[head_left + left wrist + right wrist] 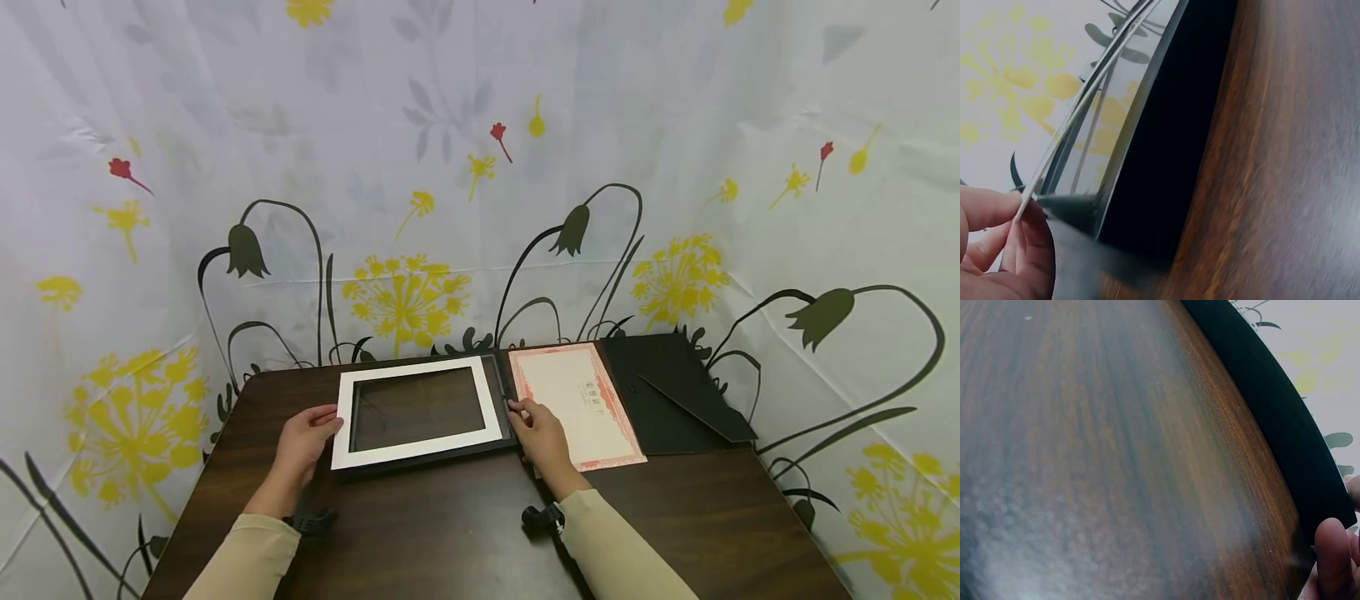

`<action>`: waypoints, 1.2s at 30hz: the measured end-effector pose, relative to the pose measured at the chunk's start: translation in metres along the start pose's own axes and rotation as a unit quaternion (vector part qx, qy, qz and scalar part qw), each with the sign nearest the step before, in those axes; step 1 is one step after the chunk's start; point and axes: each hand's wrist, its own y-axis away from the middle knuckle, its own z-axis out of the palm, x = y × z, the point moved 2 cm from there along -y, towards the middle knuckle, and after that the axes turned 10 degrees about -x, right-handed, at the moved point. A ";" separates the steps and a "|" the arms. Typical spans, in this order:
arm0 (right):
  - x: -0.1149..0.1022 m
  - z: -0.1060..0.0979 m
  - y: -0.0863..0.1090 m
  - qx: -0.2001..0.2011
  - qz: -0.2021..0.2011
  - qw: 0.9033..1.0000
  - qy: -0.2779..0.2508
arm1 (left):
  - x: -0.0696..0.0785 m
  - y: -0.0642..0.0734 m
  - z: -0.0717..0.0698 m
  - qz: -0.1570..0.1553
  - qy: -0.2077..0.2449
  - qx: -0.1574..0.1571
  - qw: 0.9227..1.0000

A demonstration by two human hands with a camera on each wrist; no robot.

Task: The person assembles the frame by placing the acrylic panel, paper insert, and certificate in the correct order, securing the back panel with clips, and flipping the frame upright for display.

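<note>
Beige sleeves [622,542] lie nearest; we see the left hand [303,442] pinching the white mat [416,447] at left, the right hand [543,437] gripping the black frame [1269,394] at right.

White rectangular mat [416,447] with a big window cutout, left edge pinched up in the left fingers [324,416], kinda shifted left over the black frame [450,454], which lies flat on the table [450,533], right fingers [528,410] on its right edge.

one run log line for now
left hand: pinches white picture mat | right hand: holds black picture frame | mat: above frame, left end raised | certificate: right of frame
</note>
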 end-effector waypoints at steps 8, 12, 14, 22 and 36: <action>-0.003 -0.002 0.000 -0.006 -0.005 1.000 0.002 | 0.002 -0.002 0.014 0.010 -0.008 -0.023 1.000; -0.005 -0.004 0.000 -0.005 -0.006 1.000 0.000 | 0.001 -0.003 0.016 0.014 -0.018 -0.022 0.999; -0.005 -0.004 0.000 -0.004 -0.005 1.000 0.003 | 0.000 -0.003 0.017 0.016 -0.031 -0.023 0.999; -0.005 -0.003 0.003 -0.005 0.004 1.000 0.002 | 0.001 0.000 0.022 0.021 -0.078 -0.031 0.996; -0.002 -0.004 0.002 -0.014 0.007 1.000 -0.003 | 0.003 -0.010 0.025 0.049 -0.243 -0.051 0.967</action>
